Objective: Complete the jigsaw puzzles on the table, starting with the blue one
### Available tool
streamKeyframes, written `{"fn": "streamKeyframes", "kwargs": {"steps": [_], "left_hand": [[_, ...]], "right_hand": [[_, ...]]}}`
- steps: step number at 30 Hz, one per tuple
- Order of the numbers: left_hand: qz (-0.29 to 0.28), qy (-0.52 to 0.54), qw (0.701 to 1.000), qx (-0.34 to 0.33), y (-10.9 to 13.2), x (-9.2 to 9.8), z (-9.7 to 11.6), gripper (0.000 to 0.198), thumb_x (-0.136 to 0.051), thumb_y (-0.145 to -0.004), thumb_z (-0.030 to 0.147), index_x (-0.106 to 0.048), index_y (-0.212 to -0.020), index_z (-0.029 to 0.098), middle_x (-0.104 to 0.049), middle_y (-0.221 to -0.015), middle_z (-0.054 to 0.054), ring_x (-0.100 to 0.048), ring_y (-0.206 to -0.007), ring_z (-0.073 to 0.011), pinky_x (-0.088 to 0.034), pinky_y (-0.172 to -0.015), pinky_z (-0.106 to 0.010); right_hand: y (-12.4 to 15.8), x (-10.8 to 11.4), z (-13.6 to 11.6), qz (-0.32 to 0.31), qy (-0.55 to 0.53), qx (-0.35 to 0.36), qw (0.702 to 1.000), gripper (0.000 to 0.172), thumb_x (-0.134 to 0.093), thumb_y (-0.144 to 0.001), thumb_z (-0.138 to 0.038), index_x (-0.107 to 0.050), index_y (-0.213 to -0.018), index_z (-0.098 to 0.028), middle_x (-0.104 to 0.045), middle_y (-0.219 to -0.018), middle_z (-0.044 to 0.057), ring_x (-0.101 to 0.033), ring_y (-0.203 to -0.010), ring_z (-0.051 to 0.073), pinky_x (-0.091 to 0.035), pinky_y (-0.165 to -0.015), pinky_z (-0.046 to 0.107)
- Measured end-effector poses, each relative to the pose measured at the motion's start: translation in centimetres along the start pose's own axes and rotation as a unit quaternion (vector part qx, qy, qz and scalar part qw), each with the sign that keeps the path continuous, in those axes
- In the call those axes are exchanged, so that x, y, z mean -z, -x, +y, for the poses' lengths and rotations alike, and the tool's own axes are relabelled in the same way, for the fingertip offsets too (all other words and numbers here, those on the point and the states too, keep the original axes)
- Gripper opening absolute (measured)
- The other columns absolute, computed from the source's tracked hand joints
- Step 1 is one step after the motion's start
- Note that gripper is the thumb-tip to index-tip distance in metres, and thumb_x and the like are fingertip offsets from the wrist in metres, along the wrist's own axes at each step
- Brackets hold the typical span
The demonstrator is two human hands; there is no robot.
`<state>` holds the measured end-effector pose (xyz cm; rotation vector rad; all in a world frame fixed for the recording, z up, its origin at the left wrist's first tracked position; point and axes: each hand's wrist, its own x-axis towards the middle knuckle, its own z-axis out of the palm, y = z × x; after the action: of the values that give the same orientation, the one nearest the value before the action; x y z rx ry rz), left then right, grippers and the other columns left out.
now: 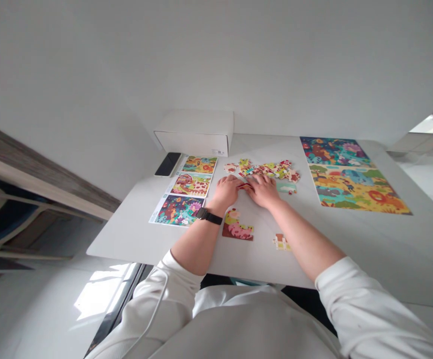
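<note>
My left hand point(225, 192) and my right hand point(263, 191) lie close together on the white table point(141, 234), with their fingers curled around a small red jigsaw piece point(244, 186). Much of that piece is hidden by my fingers. Just beyond them is a loose heap of colourful jigsaw pieces point(266, 170). A pale green piece point(286, 187) lies to the right of my right hand. Below my hands are a joined pink section of puzzle point(237, 229) and a small cluster of cream and orange pieces point(281, 242). A black watch point(208, 215) circles my left wrist.
Three printed picture cards point(182, 189) lie left of my hands, next to a black phone point(168, 164). A white box point(196, 133) stands at the far edge. A large colourful animal puzzle picture point(351, 174) lies at the right. A chair point(3, 214) stands beyond the table's left edge.
</note>
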<state>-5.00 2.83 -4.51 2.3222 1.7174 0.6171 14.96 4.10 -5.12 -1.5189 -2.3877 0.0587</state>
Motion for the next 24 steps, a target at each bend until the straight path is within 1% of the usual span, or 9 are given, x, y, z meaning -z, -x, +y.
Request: {"fn": "streamKeyframes", "kwargs": {"steps": [2, 4, 8, 13, 16, 18, 20, 22, 24], "left_hand": [[0.001, 0.004, 1.000, -0.001, -0.1, -0.1, -0.1, 0.044, -0.055, -0.095, 0.008, -0.079, -0.125, 0.030, -0.071, -0.133, -0.009, -0.063, -0.125, -0.0274, -0.046, -0.118, -0.045], [-0.001, 0.006, 1.000, 0.001, -0.2, -0.1, -0.3, 0.045, -0.054, -0.096, 0.008, -0.079, -0.126, 0.030, -0.072, -0.133, -0.009, -0.063, -0.126, -0.0273, -0.046, -0.118, -0.045], [-0.002, 0.005, 1.000, 0.009, -0.3, 0.0, -0.4, 0.048, -0.054, -0.095, 0.009, -0.080, -0.128, 0.031, -0.072, -0.135, -0.008, -0.062, -0.127, -0.0283, -0.045, -0.119, -0.045], [0.006, 0.008, 1.000, 0.021, -0.3, 0.0, -0.3, 0.047, -0.054, -0.095, 0.010, -0.080, -0.128, 0.033, -0.071, -0.139, -0.008, -0.062, -0.129, -0.0292, -0.043, -0.120, -0.048], [0.017, 0.021, 0.999, 0.024, -0.4, 0.0, -0.3, 0.047, -0.055, -0.094, 0.009, -0.080, -0.127, 0.031, -0.072, -0.138, -0.008, -0.063, -0.128, -0.0289, -0.044, -0.119, -0.046], [0.042, 0.038, 0.998, 0.037, -0.6, 0.2, -0.2, 0.045, -0.054, -0.096, 0.009, -0.079, -0.128, 0.027, -0.073, -0.135, -0.010, -0.065, -0.125, -0.0282, -0.046, -0.116, -0.044], [0.081, 0.073, 0.992, 0.062, -0.9, 0.7, -0.2, 0.038, -0.051, -0.100, 0.013, -0.077, -0.126, 0.024, -0.076, -0.129, -0.012, -0.068, -0.119, -0.0271, -0.049, -0.109, -0.040], [0.115, 0.122, 0.981, 0.097, -1.1, 1.2, -0.1, 0.030, -0.050, -0.105, 0.021, -0.077, -0.119, 0.022, -0.079, -0.120, -0.011, -0.071, -0.112, -0.0258, -0.051, -0.099, -0.036], [0.136, 0.161, 0.968, 0.133, -1.2, 1.7, 0.1, 0.027, -0.049, -0.107, 0.029, -0.075, -0.109, 0.022, -0.081, -0.111, -0.009, -0.072, -0.103, -0.0245, -0.051, -0.088, -0.032]], "right_hand": [[0.0, 0.1, 0.1, 0.000, -0.006, 0.000, 1.000, 0.049, -0.054, -0.107, -0.050, -0.067, -0.149, -0.029, -0.060, -0.157, 0.014, -0.049, -0.142, 0.043, -0.041, -0.114, 0.062], [0.1, 0.4, 0.3, 0.007, -0.017, -0.005, 1.000, 0.044, -0.056, -0.107, -0.045, -0.069, -0.145, -0.027, -0.064, -0.153, 0.014, -0.053, -0.139, 0.040, -0.042, -0.113, 0.059], [0.4, 1.0, 1.0, 0.033, -0.025, -0.037, 0.998, 0.036, -0.061, -0.103, -0.034, -0.075, -0.134, -0.022, -0.069, -0.141, 0.015, -0.058, -0.130, 0.037, -0.045, -0.110, 0.053], [0.6, 1.4, 1.2, 0.034, -0.027, -0.060, 0.997, 0.029, -0.063, -0.101, -0.030, -0.079, -0.123, -0.022, -0.071, -0.134, 0.015, -0.059, -0.128, 0.036, -0.045, -0.109, 0.052], [0.7, 1.4, 1.2, 0.049, -0.044, -0.067, 0.996, 0.028, -0.064, -0.100, -0.030, -0.079, -0.122, -0.023, -0.072, -0.132, 0.015, -0.060, -0.127, 0.036, -0.045, -0.110, 0.052], [0.6, 1.4, 1.2, 0.073, -0.062, -0.075, 0.993, 0.029, -0.063, -0.099, -0.029, -0.078, -0.122, -0.023, -0.072, -0.132, 0.015, -0.061, -0.127, 0.036, -0.046, -0.110, 0.052], [0.4, 1.8, 1.4, 0.110, -0.089, -0.081, 0.987, 0.031, -0.061, -0.098, -0.026, -0.077, -0.124, -0.022, -0.073, -0.132, 0.015, -0.062, -0.126, 0.035, -0.047, -0.111, 0.051], [0.1, 2.6, 1.8, 0.156, -0.129, -0.081, 0.976, 0.031, -0.058, -0.098, -0.024, -0.077, -0.122, -0.021, -0.075, -0.128, 0.015, -0.065, -0.123, 0.032, -0.048, -0.110, 0.048], [-0.3, 3.9, 2.3, 0.194, -0.178, -0.086, 0.961, 0.030, -0.056, -0.097, -0.023, -0.076, -0.119, -0.020, -0.077, -0.118, 0.014, -0.069, -0.114, 0.029, -0.051, -0.107, 0.044]]}}
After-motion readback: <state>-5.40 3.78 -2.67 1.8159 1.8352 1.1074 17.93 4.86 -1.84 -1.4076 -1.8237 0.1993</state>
